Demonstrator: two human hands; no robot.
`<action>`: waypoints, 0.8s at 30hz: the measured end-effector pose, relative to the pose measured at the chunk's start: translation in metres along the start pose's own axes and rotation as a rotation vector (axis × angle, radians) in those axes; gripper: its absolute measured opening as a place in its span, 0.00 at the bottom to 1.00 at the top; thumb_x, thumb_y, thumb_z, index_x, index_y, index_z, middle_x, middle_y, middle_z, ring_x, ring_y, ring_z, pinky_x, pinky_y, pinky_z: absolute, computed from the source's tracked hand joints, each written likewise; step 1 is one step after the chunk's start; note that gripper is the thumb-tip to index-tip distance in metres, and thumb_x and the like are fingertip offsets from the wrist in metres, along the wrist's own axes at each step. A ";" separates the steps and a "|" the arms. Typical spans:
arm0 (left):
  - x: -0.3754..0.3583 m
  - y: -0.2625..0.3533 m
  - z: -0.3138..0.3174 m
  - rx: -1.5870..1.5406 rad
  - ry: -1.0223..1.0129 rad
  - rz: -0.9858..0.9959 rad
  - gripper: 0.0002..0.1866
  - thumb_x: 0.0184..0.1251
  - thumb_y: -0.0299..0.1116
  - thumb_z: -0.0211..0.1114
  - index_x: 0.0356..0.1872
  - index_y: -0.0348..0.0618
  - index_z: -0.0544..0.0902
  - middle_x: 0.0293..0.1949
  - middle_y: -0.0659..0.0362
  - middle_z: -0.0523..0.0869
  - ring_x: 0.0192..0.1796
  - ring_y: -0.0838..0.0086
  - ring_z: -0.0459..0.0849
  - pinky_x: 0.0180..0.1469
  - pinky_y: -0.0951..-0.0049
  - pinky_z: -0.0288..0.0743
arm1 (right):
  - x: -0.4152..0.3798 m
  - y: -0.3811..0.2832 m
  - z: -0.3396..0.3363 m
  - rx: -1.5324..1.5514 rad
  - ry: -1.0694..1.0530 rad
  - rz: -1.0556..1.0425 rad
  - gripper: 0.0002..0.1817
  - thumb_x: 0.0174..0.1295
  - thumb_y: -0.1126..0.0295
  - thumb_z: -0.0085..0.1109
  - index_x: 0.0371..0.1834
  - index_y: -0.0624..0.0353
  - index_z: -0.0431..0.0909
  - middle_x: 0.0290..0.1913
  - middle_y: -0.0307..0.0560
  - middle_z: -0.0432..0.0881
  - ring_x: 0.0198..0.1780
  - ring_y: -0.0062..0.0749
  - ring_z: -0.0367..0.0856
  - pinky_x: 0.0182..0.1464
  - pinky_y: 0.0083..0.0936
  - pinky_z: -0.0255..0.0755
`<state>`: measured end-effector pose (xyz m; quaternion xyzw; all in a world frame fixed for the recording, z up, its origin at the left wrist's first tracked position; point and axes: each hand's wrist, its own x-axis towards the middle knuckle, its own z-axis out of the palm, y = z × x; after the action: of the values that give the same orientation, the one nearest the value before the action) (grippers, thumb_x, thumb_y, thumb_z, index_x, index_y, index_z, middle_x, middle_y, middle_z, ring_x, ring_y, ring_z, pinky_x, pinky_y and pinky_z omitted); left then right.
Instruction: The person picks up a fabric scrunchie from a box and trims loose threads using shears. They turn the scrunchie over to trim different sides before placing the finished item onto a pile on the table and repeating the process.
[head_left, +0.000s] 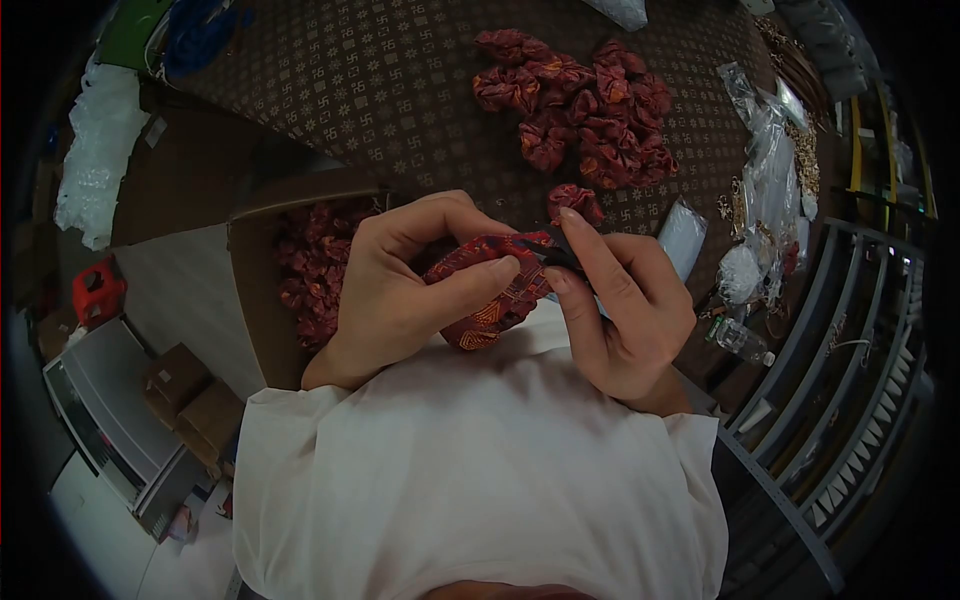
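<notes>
My left hand (430,270) is closed around a red patterned piece of fabric (480,300), its thumb lying across the top. At the right end of that fabric, the thumb and fingers of my right hand (620,300) pinch a small dark strip (564,252). Just beyond my fingertips lies a single red gathered fabric piece (577,202). Farther back on the patterned cloth rests a pile of similar red gathered pieces (590,110).
To the left, an open cardboard box (258,300) holds many red gathered pieces. Clear plastic bags (765,190) and a bottle (742,340) are at the right, near a metal rack (845,370). A red container (98,291) stands far left.
</notes>
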<state>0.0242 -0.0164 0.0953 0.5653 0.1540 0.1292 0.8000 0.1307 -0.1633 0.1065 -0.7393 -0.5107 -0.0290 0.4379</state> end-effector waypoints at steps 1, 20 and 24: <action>0.000 0.000 0.000 0.005 0.001 0.005 0.07 0.50 0.20 0.64 0.32 0.34 0.80 0.28 0.62 0.79 0.31 0.84 0.76 0.34 0.84 0.68 | 0.000 0.000 0.000 0.000 0.000 0.000 0.22 0.42 0.79 0.65 0.45 0.65 0.78 0.24 0.44 0.74 0.23 0.28 0.71 0.22 0.20 0.65; -0.002 -0.001 0.000 -0.036 -0.013 -0.030 0.06 0.50 0.20 0.64 0.31 0.34 0.80 0.28 0.62 0.79 0.31 0.85 0.76 0.33 0.85 0.68 | 0.001 0.009 -0.010 0.666 0.046 0.533 0.19 0.59 0.73 0.55 0.53 0.68 0.70 0.30 0.39 0.73 0.28 0.16 0.67 0.30 0.11 0.62; -0.001 -0.001 0.001 -0.005 -0.014 -0.036 0.06 0.50 0.20 0.63 0.32 0.34 0.80 0.29 0.62 0.79 0.31 0.85 0.76 0.34 0.84 0.69 | -0.001 0.010 -0.008 0.872 0.158 0.650 0.23 0.57 0.73 0.57 0.56 0.70 0.66 0.31 0.34 0.72 0.29 0.14 0.66 0.32 0.11 0.62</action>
<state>0.0233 -0.0177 0.0952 0.5614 0.1582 0.1114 0.8046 0.1412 -0.1702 0.1048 -0.6044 -0.1861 0.2667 0.7273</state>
